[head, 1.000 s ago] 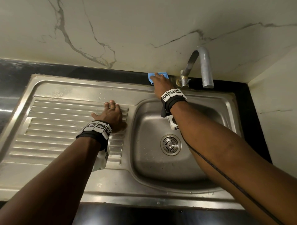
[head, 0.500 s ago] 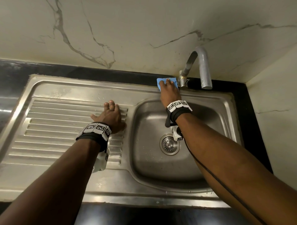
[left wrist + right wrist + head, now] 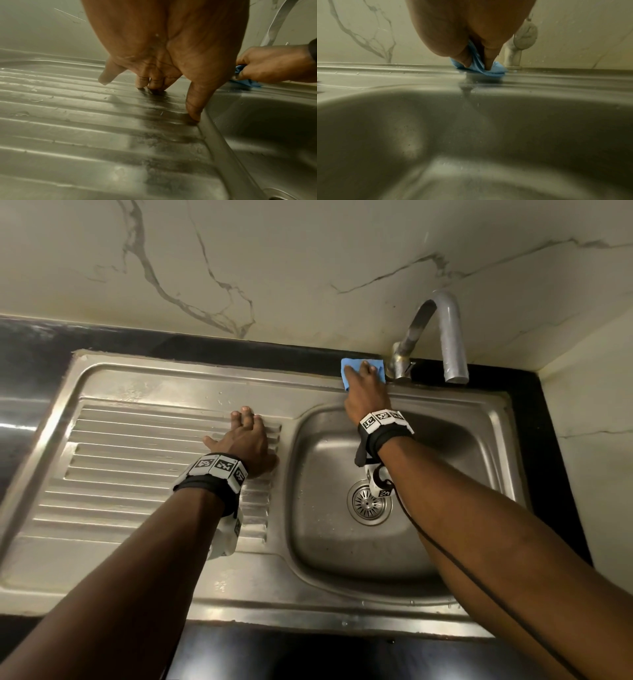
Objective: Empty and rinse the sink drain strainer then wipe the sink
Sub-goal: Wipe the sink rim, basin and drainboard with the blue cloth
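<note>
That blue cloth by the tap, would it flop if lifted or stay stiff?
Probably floppy: the blue cloth bunches up in folds between the fingers of the right hand. Likely light, being thin. Pushed along the wet sink rim, it should slide, perhaps crumpling.

The stainless steel sink [image 3: 171,392] is set in a black table. It has a ribbed drainboard on the left and a rounded basin [image 3: 462,474] on the right, both flecked with water drops. The round metal slotted drain strainer [image 3: 366,503] sits seated in the basin floor. A small, crumpled blue cloth [image 3: 347,371] lies on the sink's back rim, just beside the tap base [image 3: 400,368]. It is held in the grip of the right hand [image 3: 364,392].
</note>
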`<state>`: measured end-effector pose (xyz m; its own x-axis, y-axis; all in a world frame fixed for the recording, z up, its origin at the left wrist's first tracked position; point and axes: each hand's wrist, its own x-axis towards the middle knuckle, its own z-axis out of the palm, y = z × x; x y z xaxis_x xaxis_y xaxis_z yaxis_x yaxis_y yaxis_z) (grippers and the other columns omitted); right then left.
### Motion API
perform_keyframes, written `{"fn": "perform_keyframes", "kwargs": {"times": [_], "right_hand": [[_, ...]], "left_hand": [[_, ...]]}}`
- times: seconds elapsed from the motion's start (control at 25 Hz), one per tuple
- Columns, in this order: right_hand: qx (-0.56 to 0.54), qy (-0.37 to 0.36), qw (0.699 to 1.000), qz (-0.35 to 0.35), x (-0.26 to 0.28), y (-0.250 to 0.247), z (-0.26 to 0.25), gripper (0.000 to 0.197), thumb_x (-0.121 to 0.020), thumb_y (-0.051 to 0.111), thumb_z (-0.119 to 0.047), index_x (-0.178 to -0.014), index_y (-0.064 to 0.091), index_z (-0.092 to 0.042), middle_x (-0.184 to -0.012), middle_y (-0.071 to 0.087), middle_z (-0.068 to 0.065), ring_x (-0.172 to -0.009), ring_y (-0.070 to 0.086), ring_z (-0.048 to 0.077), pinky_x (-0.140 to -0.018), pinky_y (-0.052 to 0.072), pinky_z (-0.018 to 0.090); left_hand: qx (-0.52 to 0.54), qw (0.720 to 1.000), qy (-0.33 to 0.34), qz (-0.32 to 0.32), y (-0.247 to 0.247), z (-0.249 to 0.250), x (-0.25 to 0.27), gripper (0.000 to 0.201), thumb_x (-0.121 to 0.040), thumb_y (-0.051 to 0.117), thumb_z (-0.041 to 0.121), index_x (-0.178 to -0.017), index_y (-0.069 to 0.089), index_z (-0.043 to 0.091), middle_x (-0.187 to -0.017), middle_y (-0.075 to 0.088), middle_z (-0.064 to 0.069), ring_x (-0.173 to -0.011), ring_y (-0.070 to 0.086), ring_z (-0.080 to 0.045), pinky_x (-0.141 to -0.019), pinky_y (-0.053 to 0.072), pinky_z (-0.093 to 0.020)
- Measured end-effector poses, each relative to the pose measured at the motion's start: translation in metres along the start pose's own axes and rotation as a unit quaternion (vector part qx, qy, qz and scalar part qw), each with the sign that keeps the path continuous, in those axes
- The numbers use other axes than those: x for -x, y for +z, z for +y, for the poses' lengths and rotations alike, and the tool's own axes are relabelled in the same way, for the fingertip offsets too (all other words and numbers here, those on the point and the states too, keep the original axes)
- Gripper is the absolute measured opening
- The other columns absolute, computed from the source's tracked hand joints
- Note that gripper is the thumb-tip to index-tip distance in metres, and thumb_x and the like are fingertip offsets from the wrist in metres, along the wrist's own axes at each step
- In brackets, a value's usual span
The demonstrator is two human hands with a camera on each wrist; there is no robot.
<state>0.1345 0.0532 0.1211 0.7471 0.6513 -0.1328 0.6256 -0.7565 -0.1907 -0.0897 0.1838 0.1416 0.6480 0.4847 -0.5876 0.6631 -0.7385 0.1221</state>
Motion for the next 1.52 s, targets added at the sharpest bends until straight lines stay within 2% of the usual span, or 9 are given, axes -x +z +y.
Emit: {"fn": "perform_keyframes", "kwargs": {"times": [0.24,0.36,0.56,0.68,0.88,1.0,1.2,1.36,1.52], "right_hand": [[-0.048,0.046,0.998,0.020,0.019,0.014,-0.031,0.057,-0.094,0.049,-0.008,-0.149,0.034,-0.013,-0.161,0.018,0.023,-0.149,0.012,0.042,-0.113,0.032,0.052],[-0.062,0.017,0.998,0.004,0.028,0.019,-0.046,0.062,-0.094,0.044,-0.003,-0.153,0.030,-0.014,-0.163,0.013,0.021,-0.151,0.007,0.039,-0.114,0.030,0.048],[-0.072,-0.062,0.995,-0.033,0.042,0.026,-0.091,0.062,-0.098,0.043,-0.005,-0.156,0.023,-0.014,-0.165,0.006,0.017,-0.153,0.002,0.036,-0.120,0.021,0.046],[-0.059,-0.107,0.990,-0.069,0.046,0.029,-0.112,0.058,-0.100,0.041,-0.007,-0.156,0.025,-0.016,-0.165,0.007,0.016,-0.153,0.003,0.035,-0.119,0.024,0.047],[-0.039,-0.165,0.982,-0.081,0.052,0.023,-0.081,0.059,-0.099,0.042,-0.004,-0.154,0.031,-0.022,-0.166,0.011,0.008,-0.154,0.005,0.028,-0.119,0.025,0.045],[-0.033,-0.146,0.987,-0.064,0.057,0.021,-0.042,0.061,-0.099,0.042,-0.005,-0.156,0.028,-0.022,-0.166,0.012,0.007,-0.154,0.006,0.026,-0.120,0.021,0.045],[-0.019,-0.120,0.991,-0.049,0.061,0.028,-0.007,0.065,-0.094,0.045,-0.004,-0.156,0.029,-0.018,-0.165,0.012,0.013,-0.153,0.010,0.031,-0.121,0.024,0.048],[-0.071,-0.053,0.996,-0.016,0.062,0.031,-0.028,0.060,-0.093,0.048,-0.003,-0.151,0.040,-0.018,-0.163,0.021,0.012,-0.152,0.016,0.031,-0.119,0.029,0.045],[-0.086,-0.048,0.994,-0.040,0.064,0.033,-0.054,0.060,-0.096,0.047,-0.006,-0.153,0.034,-0.019,-0.165,0.017,0.009,-0.153,0.010,0.030,-0.119,0.027,0.045]], "left_hand": [[0.005,1.000,0.003,0.002,0.000,0.000,-0.001,0.099,-0.095,0.066,0.051,-0.165,0.008,0.015,-0.174,-0.014,-0.004,-0.161,-0.008,-0.028,-0.115,0.014,-0.080],[0.006,1.000,0.004,0.003,0.001,-0.001,-0.001,0.099,-0.095,0.066,0.052,-0.165,0.007,0.015,-0.174,-0.015,-0.004,-0.161,-0.008,-0.029,-0.115,0.014,-0.080],[0.005,1.000,-0.002,0.003,0.001,0.001,-0.001,0.102,-0.094,0.067,0.053,-0.166,0.006,0.015,-0.174,-0.015,-0.004,-0.161,-0.008,-0.027,-0.115,0.014,-0.080],[0.003,1.000,-0.003,0.003,0.000,0.001,-0.001,0.103,-0.093,0.067,0.054,-0.166,0.006,0.014,-0.174,-0.014,-0.004,-0.161,-0.008,-0.027,-0.115,0.015,-0.080],[-0.006,1.000,-0.008,0.007,0.000,0.002,0.000,0.102,-0.094,0.067,0.054,-0.165,0.007,0.014,-0.174,-0.012,-0.004,-0.161,-0.005,-0.028,-0.114,0.016,-0.081],[-0.004,1.000,-0.001,0.008,0.000,-0.001,-0.002,0.101,-0.093,0.068,0.054,-0.165,0.009,0.014,-0.174,-0.011,-0.004,-0.161,-0.004,-0.029,-0.114,0.016,-0.081],[0.009,1.000,0.002,0.015,0.001,-0.003,0.000,0.099,-0.093,0.069,0.054,-0.165,0.011,0.017,-0.174,-0.011,-0.002,-0.161,-0.001,-0.029,-0.115,0.016,-0.080],[0.017,1.000,0.003,0.018,0.003,-0.005,-0.001,0.100,-0.091,0.070,0.054,-0.164,0.013,0.017,-0.174,-0.011,0.000,-0.161,-0.002,-0.027,-0.115,0.015,-0.080],[0.013,1.000,-0.003,0.010,0.001,-0.002,0.000,0.102,-0.092,0.069,0.053,-0.166,0.008,0.017,-0.174,-0.012,-0.002,-0.161,-0.006,-0.026,-0.116,0.011,-0.079]]}}
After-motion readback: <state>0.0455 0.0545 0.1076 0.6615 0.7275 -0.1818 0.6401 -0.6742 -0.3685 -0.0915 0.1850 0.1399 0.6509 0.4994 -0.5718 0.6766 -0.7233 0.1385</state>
